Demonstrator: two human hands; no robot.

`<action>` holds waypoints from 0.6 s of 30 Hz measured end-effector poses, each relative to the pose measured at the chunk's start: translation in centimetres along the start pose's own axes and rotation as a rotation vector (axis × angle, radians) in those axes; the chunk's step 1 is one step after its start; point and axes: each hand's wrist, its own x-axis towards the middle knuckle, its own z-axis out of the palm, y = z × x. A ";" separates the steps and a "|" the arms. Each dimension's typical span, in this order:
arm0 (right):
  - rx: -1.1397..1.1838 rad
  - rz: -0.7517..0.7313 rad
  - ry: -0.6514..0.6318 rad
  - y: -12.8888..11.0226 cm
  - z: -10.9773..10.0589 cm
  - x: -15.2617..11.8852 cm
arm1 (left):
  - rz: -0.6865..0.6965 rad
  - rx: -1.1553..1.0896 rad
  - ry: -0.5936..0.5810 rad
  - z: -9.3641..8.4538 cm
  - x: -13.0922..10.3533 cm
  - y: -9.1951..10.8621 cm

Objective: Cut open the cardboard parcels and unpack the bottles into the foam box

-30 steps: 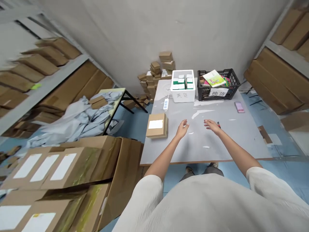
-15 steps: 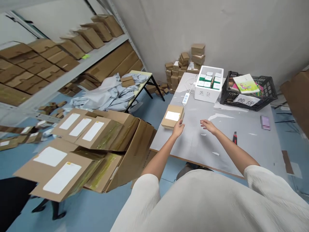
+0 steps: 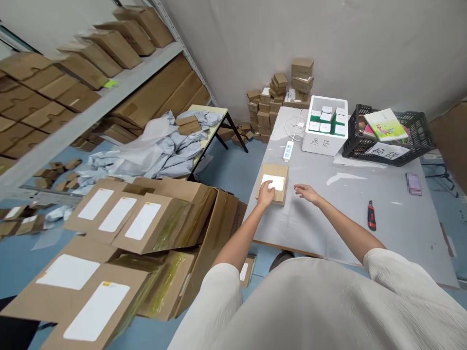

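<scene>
Box (image 3: pixel 275 171) | on table (image 3: pixel 328 214), left side, label (image 3: pixel 279 183) up, probably for reading | left hand (image 3: pixel 266 194) on near edge, perhaps steadying; cannot tell if gripping | right hand (image 3: pixel 307 193) loosely spread, empty, beside it

My table (image 3: pixel 314 233) carries a box (image 3: pixel 279 181) at left, a power strip (image 3: pixel 288 151) just beyond it, and, at the far side, a bin (image 3: pixel 323 146) left of a crate (image 3: pixel 355 146). At right: my cutter (image 3: pixel 371 216); farther right, a purple item (image 3: pixel 414 184).
</scene>
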 end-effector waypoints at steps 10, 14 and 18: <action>-0.010 0.020 0.007 -0.4 6.1 2.6 | -0.186 0.079 -0.147 -1.2 2.7 -3.9; -0.004 -0.020 0.055 0.2 6.1 2.7 | -0.162 0.089 -0.217 -0.3 2.4 -3.8; 0.005 -0.026 0.140 1.1 4.4 2.1 | -0.115 0.021 -0.268 1.3 2.5 -2.7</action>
